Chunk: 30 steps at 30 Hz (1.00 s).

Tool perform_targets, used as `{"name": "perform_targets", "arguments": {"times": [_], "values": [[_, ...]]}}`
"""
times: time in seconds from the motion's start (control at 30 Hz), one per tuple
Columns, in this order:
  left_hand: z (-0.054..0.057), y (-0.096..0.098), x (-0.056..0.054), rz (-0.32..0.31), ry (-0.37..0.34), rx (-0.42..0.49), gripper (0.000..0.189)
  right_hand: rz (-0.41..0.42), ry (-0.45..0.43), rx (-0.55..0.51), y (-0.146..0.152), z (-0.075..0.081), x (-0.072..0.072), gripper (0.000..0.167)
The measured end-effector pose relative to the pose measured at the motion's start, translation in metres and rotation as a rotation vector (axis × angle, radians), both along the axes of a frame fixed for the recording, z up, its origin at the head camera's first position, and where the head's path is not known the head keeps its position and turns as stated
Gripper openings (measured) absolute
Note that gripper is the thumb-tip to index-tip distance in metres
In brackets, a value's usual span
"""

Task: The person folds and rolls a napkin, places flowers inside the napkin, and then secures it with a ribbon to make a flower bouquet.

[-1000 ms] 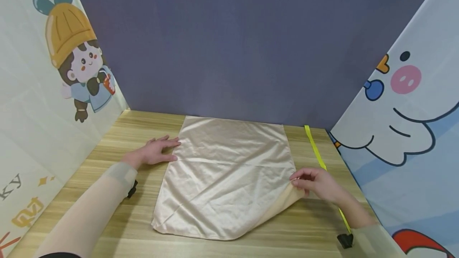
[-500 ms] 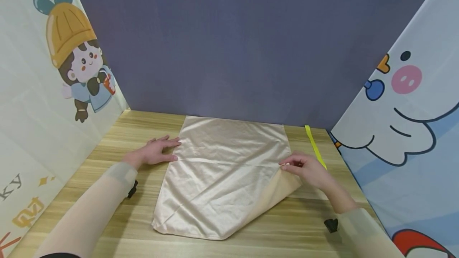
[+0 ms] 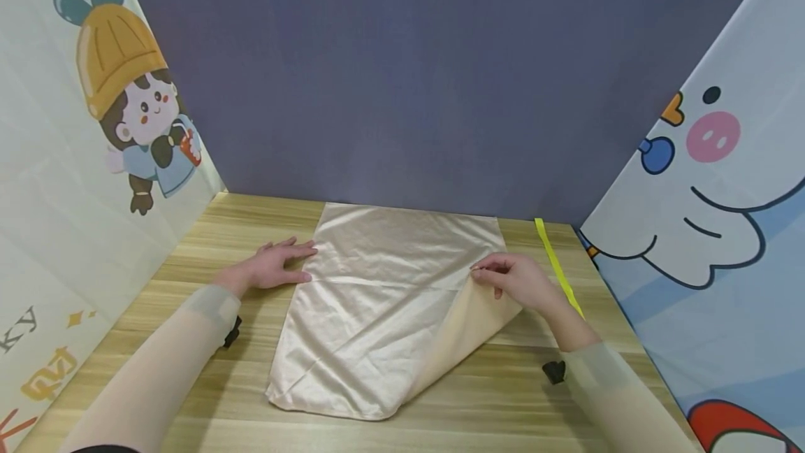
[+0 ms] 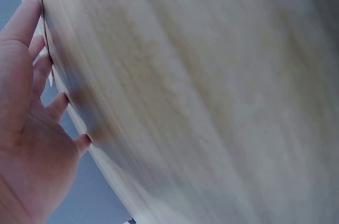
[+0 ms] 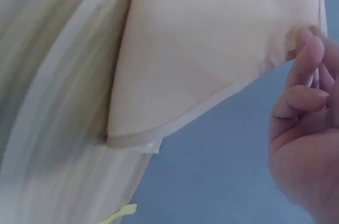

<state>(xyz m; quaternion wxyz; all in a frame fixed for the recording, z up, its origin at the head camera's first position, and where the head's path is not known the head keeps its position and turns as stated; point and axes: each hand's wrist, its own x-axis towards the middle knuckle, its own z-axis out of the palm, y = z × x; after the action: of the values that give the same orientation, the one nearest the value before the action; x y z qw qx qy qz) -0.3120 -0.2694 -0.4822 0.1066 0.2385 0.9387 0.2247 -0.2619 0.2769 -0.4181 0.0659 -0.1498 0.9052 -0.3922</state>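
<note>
A shiny pale champagne cloth (image 3: 365, 313) lies spread on the wood-grain table, creased across its middle. My left hand (image 3: 273, 265) rests at its left edge with the fingers stretched out; in the left wrist view the same hand (image 4: 37, 107) has its fingertips down on the table surface. My right hand (image 3: 518, 282) pinches the cloth's near right corner between thumb and fingers and holds it raised over the right part of the cloth. The matte underside (image 5: 201, 60) of the folded-back corner faces up, seen close in the right wrist view.
A yellow strap (image 3: 553, 261) runs along the table (image 3: 490, 404) on the right. Behind stands a dark blue-grey panel (image 3: 402, 75). Cartoon-printed white sheets, one on the left (image 3: 50, 159) and one on the right (image 3: 742, 229), wall in the sides.
My right hand has carried the cloth's corner up and to the left, away from the near right edge, so a larger flap of underside shows. The left hand has stayed in place.
</note>
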Motion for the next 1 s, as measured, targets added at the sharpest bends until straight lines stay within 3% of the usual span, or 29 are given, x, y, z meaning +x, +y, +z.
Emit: {"name": "perform_targets", "arguments": {"times": [0.67,1.0], "values": [[-0.001,-0.002,-0.001,-0.007,-0.002,0.014,0.072,-0.008,-0.025,-0.151,-0.053,0.012,-0.048,0.03],[0.0,-0.001,-0.002,-0.011,0.004,0.008,0.07,0.007,-0.03,-0.233,-0.086,0.007,-0.075,0.028]]}}
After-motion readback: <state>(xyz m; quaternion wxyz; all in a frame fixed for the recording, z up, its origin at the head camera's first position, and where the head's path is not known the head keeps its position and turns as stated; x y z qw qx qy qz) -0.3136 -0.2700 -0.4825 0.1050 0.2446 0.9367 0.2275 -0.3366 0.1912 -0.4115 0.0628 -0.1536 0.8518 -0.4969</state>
